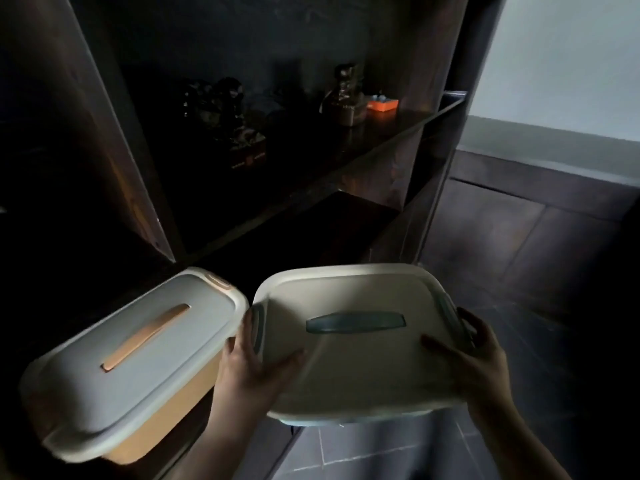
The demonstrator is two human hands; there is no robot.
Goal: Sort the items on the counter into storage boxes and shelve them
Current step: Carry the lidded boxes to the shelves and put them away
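No legible text, label, brand, number or sign anywhere in view. Faint orange marks on the front of a dark base [247, 160] under a dark figure on the shelf [398, 128], left of the small orange box [382, 105], too dim and small to read. Lids of the orange-handled storage box [138, 355] and the blue-handled storage box [356, 344], below that shelf, plain and unmarked.
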